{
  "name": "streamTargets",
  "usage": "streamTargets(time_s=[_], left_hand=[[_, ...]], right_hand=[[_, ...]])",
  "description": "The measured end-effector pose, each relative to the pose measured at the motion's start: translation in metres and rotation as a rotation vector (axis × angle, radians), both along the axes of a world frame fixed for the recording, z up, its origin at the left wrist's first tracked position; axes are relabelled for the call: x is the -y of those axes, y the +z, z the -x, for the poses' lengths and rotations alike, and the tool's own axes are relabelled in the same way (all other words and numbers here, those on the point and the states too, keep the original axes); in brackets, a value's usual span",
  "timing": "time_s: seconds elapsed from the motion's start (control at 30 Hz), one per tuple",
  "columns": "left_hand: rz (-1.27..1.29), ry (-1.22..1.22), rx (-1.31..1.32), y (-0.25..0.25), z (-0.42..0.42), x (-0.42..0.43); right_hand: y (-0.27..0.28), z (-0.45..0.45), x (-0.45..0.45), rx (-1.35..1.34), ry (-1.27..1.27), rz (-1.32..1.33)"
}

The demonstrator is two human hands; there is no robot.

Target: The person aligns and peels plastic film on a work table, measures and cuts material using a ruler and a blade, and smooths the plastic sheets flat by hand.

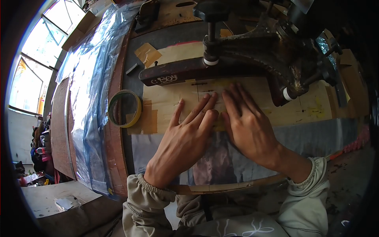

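My left hand (187, 132) lies flat on a pale yellowish sheet (167, 93), with its fingers spread and pointing away from me. Beside it, my right hand (252, 128) rests on the same sheet, fingers stretched out and fairly close together. Neither hand holds anything. Just beyond my fingertips, a dark metal frame (177, 72) with white lettering lies across the sheet. Dark marks and yellow stains show on the sheet around my fingers. A roll of yellow tape (138, 110) sits left of my left hand, near a patch of brown tape (149, 118).
A black knob (212, 12) and a heavy jointed arm (290, 51) rise over the frame. Greyish shiny sheeting (158, 148) covers the near side of the table. Clear plastic film (92, 94) drapes over boards at left. A brown paper piece (148, 54) lies behind the frame.
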State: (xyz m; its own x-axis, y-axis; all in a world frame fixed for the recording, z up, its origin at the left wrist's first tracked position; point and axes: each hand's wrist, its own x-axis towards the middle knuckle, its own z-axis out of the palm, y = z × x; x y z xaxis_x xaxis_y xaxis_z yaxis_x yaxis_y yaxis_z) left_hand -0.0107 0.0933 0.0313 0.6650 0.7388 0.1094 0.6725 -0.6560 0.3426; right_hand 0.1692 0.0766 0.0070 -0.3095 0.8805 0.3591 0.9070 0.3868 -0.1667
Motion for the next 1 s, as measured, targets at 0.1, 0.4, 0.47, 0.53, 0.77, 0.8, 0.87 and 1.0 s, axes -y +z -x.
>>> streamTargets(time_s=[0.1,0.4,0.47,0.53,0.77,0.8,0.87,1.0], left_hand=[[-0.005,0.003,0.002,-0.0004,-0.0001,0.0001],[-0.007,0.010,0.000,0.0004,-0.0013,0.0002],[-0.008,0.007,-0.003,-0.0002,-0.0010,0.0001],[0.000,0.009,0.005,0.0005,-0.0010,-0.0001],[0.013,-0.004,0.001,0.0024,-0.0006,-0.0008],[0.014,-0.003,-0.003,0.0032,-0.0006,-0.0009],[0.018,0.002,-0.011,0.0046,-0.0010,-0.0006],[0.011,0.007,-0.024,0.0047,-0.0013,-0.0010]], right_hand=[[0.0003,0.0000,-0.0002,0.005,0.001,-0.001],[0.0003,0.0001,-0.0012,0.023,-0.004,-0.001],[0.0012,0.0000,-0.0008,-0.010,0.003,0.026],[0.0002,0.0002,-0.0014,0.041,-0.003,-0.001],[-0.0004,0.0006,-0.0004,-0.013,-0.003,0.025],[-0.0004,0.0005,-0.0005,-0.011,-0.002,0.024],[-0.0005,0.0002,-0.0007,-0.007,0.000,0.024],[-0.0008,0.0002,-0.0010,-0.009,0.001,0.030]])
